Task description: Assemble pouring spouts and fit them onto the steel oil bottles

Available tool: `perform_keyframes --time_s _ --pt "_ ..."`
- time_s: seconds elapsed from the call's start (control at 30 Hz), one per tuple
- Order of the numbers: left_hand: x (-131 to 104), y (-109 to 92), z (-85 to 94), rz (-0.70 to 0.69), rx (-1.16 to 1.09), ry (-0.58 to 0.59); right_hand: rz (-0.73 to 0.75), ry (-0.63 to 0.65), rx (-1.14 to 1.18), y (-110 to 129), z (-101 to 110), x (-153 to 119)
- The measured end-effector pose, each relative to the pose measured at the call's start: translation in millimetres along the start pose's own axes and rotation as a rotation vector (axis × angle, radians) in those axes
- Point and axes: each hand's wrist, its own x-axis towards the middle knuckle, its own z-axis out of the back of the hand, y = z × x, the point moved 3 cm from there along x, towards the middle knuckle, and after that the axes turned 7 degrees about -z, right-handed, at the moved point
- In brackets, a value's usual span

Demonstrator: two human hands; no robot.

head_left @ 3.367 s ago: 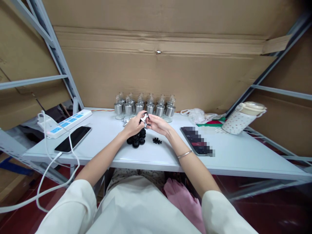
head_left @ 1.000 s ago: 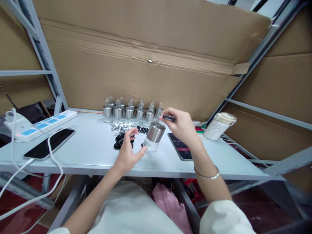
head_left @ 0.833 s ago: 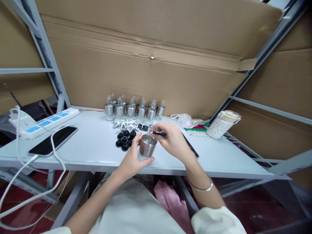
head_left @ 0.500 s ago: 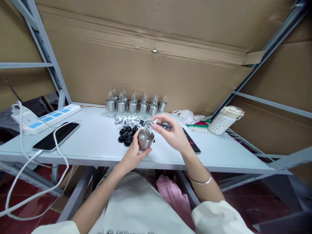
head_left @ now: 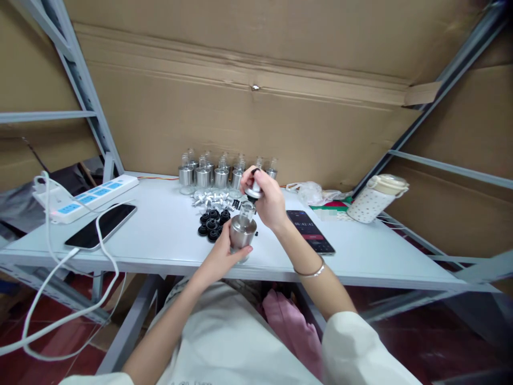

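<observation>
My left hand [head_left: 223,250] is gripping 1 steel-and-glass bottle [head_left: 242,233]; my right hand [head_left: 270,201] is pinching 1 silver-and-black fitting [head_left: 253,192] just above its neck.

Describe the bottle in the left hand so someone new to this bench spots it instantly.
Start at the white table in front of the cardboard wall. Around the middle of its near edge, the left hand grips a clear glass bottle with a silvery metal sleeve. Similar bottles stand grouped at the back; this one alone is up front in a hand.
</observation>
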Motion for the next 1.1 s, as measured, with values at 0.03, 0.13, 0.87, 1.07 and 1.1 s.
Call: perform_keyframes --time_s 0.03,0.13,0.87,1.07,1.1 --pt "-0.1 -0.3 -0.4 0.003 -0.002 0.0 0.004 0.033 0.038 -2.7 -0.5 0.0" --pt "-0.5 -0.5 -1.0 0.006 -0.01 -0.007 0.002 0.091 0.123 -11.4 0.8 -0.3" --pt "-4.1 0.7 -1.7 0.026 -0.034 0.078 -0.012 0.039 0.133 -21.1 -4.3 -24.3" --pt "-4.2 4.8 -2.4 0.024 -0.037 0.065 -0.041 0.064 0.139 -20.2 -7.8 -25.5" --pt "-4.1 4.9 -2.5 0.024 -0.039 0.066 -0.037 0.058 0.14 -20.8 -8.0 -25.9"
